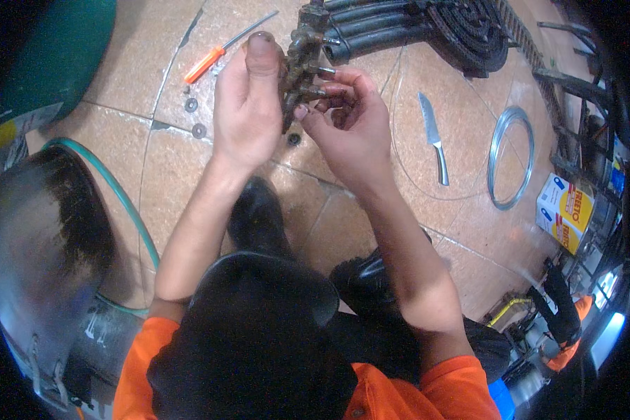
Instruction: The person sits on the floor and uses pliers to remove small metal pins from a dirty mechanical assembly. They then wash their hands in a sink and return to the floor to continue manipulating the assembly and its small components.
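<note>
1. your left hand (pixel 250 112) is closed around a dark metal piece (pixel 304 38), thumb up along its left side.
2. your right hand (pixel 350 129) has its fingers bent in narrow at the lower part of that piece, among its short prongs (pixel 325 71) – whether they pinch one, you cannot tell from here.
3. the piece is up in front of you, above the tiled floor (pixel 462 210), stretching toward the top edge.
4. just left of your left hand lies an orange-handled screwdriver (pixel 204 65), with two flat washers (pixel 199 131) below it.
5. near your hands, to the upper right, sits a round black burner (pixel 472 35) beside thick black tubes (pixel 381 31).
6. farther right, a knife (pixel 432 133) lies point upward – beyond it, a coil of wire (pixel 495 157) and a yellow-and-white box (pixel 574 210).
7. well to your left, a green hose (pixel 122 194) curves over the floor.
</note>
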{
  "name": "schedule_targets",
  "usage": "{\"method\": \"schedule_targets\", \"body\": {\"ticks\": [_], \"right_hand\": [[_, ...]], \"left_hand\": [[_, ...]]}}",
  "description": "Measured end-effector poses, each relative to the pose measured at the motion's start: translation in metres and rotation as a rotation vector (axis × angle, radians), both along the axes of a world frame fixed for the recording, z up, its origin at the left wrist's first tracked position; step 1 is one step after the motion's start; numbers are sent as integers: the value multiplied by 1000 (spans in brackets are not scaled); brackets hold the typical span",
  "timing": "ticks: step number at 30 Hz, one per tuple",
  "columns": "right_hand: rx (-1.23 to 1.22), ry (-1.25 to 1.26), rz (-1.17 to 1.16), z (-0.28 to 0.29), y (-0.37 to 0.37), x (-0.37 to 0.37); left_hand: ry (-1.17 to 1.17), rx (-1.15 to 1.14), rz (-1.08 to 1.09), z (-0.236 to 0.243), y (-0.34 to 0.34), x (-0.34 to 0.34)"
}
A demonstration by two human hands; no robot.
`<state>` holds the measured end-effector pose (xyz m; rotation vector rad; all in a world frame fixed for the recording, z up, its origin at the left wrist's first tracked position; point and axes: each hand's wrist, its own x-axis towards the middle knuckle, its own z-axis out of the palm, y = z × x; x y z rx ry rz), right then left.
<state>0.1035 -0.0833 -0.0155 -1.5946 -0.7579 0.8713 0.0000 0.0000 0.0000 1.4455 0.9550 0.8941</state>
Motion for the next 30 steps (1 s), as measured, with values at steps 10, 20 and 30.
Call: {"method": "schedule_targets", "body": {"ticks": [10,20,30], "right_hand": [[-12,-44,-84,3,13,-9],[-128,-127,-104,11,9,-13],[-14,-101,-256,-21,8,3]], "left_hand": [[-41,-51,26,-18,7,-2],[-78,-424,123,-7,6,-4],[-81,-439,209,-12,14,-16]]}}
